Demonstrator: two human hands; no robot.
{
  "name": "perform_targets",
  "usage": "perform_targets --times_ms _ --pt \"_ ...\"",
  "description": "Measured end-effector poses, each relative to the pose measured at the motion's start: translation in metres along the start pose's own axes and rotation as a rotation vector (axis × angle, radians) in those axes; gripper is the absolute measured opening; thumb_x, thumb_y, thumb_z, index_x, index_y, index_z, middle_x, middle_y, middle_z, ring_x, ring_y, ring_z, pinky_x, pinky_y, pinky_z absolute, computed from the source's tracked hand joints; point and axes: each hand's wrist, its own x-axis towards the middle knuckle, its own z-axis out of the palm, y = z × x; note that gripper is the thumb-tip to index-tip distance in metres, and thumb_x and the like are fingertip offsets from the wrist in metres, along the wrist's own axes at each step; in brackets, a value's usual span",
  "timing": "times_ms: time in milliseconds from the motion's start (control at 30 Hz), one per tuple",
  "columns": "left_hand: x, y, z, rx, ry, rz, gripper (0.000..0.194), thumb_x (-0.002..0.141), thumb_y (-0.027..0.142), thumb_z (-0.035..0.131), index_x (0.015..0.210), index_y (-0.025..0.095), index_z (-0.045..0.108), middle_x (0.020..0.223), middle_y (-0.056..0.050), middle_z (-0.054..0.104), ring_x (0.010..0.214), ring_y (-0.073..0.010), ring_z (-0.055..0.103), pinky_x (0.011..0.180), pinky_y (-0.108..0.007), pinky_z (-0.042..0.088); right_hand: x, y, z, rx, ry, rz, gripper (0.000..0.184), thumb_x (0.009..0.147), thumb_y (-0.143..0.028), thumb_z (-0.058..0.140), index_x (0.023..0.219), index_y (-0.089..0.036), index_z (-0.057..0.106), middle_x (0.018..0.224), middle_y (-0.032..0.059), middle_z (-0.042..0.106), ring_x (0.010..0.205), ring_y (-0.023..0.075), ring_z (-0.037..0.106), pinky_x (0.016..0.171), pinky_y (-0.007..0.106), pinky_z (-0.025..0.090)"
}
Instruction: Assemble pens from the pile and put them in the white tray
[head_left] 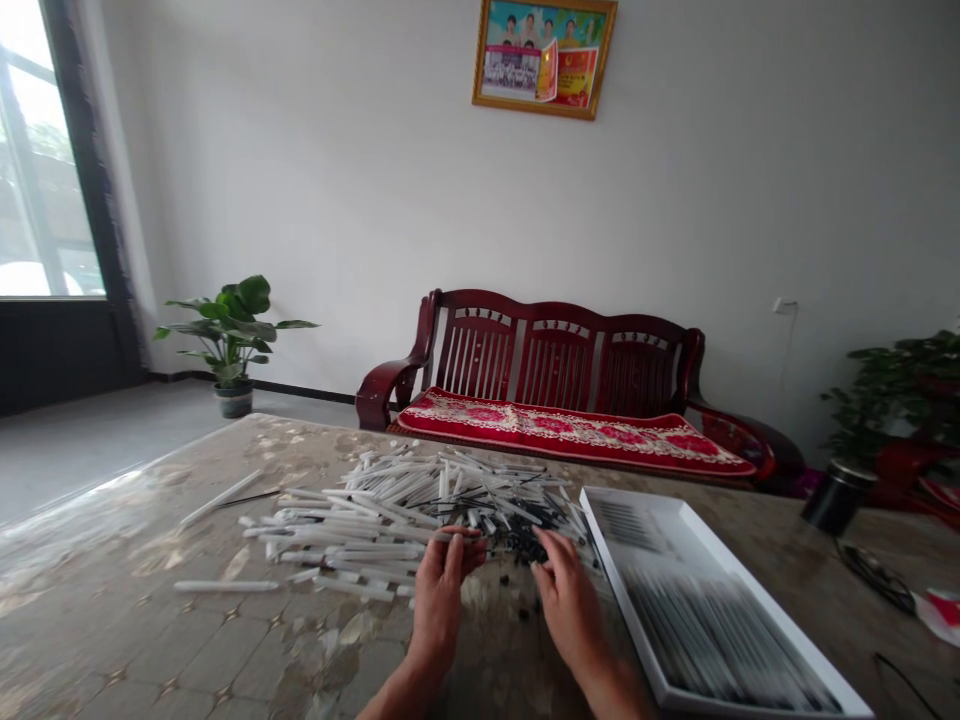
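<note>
A pile of white pen barrels [375, 510] and thin black parts [525, 520] lies on the patterned table [150, 620]. My left hand [442, 595] rests at the near edge of the pile, its fingers curled round one white barrel. Beside it, my right hand [566, 595] reaches into the small black parts with bent fingers; what they pinch is too small to make out. A white tray [622, 600] with rows of dark finished pens sits just right of my right hand.
A black cup [836, 495] and a black cable [870, 575] sit on the table's far right. Behind the table stands a dark red wooden bench [562, 390] with a red cushion. Potted plants [232, 335] stand on the floor at left and right.
</note>
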Motion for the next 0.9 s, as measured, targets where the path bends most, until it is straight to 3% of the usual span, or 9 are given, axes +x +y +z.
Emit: perform_targets --times_ms 100,233,433,533,700,800,900 --pt "-0.008 -0.002 0.006 -0.08 -0.029 -0.141 0.045 0.062 0.053 0.079 0.085 0.018 0.062 0.083 -0.006 0.075 0.075 -0.0206 0.073 0.072 -0.032 0.059 0.001 -0.005 0.002 0.011 0.01 -0.052 0.039 0.089 -0.019 0.047 0.124 -0.024 0.061 0.119 0.0086 0.065 0.111 0.0208 0.062 0.091 0.035 0.054" --pt "-0.012 -0.003 0.009 -0.136 -0.043 -0.242 0.045 0.058 0.048 0.084 0.083 0.016 0.064 0.084 -0.007 0.075 0.074 -0.0184 0.072 0.07 -0.028 0.058 0.002 -0.001 0.0 0.032 -0.02 -0.034 0.026 0.09 -0.021 0.048 0.104 -0.023 0.07 0.101 0.0076 0.072 0.097 0.0219 0.068 0.087 0.036 0.055" --pt "-0.003 -0.002 0.004 -0.127 0.023 -0.289 0.04 0.056 0.042 0.087 0.08 0.016 0.068 0.077 -0.001 0.07 0.068 -0.0125 0.068 0.059 -0.02 0.055 -0.007 0.003 -0.003 0.044 -0.076 0.034 0.023 0.094 -0.023 0.044 0.1 -0.024 0.067 0.089 0.0033 0.074 0.074 0.0182 0.07 0.068 0.029 0.055" --pt "-0.001 -0.003 0.002 -0.18 0.037 -0.317 0.042 0.051 0.036 0.09 0.08 0.016 0.068 0.071 0.001 0.067 0.065 -0.0105 0.067 0.06 -0.019 0.055 -0.008 -0.005 -0.006 -0.067 -0.109 -0.068 0.02 0.093 -0.02 0.047 0.096 -0.025 0.066 0.088 0.0019 0.072 0.081 0.0191 0.069 0.072 0.029 0.053" --pt "-0.008 -0.004 0.005 -0.148 -0.06 -0.32 0.044 0.048 0.038 0.091 0.078 0.015 0.068 0.069 0.002 0.067 0.065 -0.011 0.067 0.062 -0.02 0.054 -0.005 -0.029 -0.013 -0.31 -0.075 -0.265 0.017 0.089 -0.014 0.056 0.092 -0.025 0.067 0.087 0.0021 0.068 0.084 0.0214 0.061 0.074 0.033 0.047" --pt "-0.014 -0.004 0.007 -0.08 -0.102 -0.312 0.047 0.05 0.04 0.09 0.082 0.016 0.067 0.071 0.002 0.068 0.065 -0.0129 0.068 0.061 -0.022 0.054 -0.004 -0.042 -0.015 -0.447 -0.055 -0.321 0.023 0.086 -0.01 0.06 0.097 -0.028 0.068 0.086 0.0024 0.067 0.081 0.0218 0.057 0.072 0.033 0.044" --pt "-0.015 -0.003 0.008 -0.072 -0.071 -0.3 0.045 0.052 0.039 0.089 0.081 0.016 0.065 0.07 0.002 0.068 0.065 -0.0128 0.068 0.06 -0.021 0.054 -0.003 -0.044 -0.017 -0.52 -0.033 -0.329 0.022 0.088 -0.011 0.057 0.09 -0.028 0.069 0.083 0.0033 0.064 0.078 0.0209 0.055 0.07 0.033 0.042"
